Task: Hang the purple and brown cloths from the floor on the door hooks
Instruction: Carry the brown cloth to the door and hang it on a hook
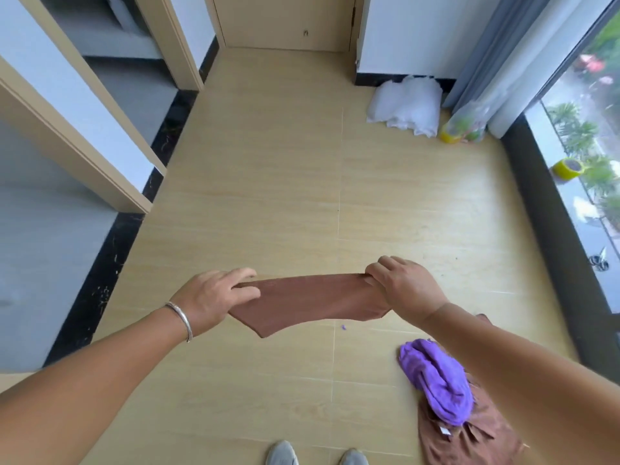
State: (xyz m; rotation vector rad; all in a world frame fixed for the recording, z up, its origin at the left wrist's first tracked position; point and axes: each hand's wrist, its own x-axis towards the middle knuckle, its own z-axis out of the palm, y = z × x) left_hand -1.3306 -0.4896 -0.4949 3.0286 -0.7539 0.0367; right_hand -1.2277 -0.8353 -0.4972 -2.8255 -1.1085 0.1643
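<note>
A brown cloth [308,302] is stretched flat in the air between my two hands, above the wooden floor. My left hand [213,298] pinches its left end and my right hand [407,285] grips its right end. A crumpled purple cloth [436,380] lies on the floor at lower right, on top of another brown cloth [469,441]; my right forearm hides part of both. A closed door [285,21] stands at the far end, with a small hook [305,33] low on it.
A white plastic bag [406,105] and a clear bag of coloured things [464,125] sit by the far right wall near a grey curtain [503,55]. A yellow tape roll [568,167] rests on the window sill. Door frames line the left. My shoes [315,454] show below.
</note>
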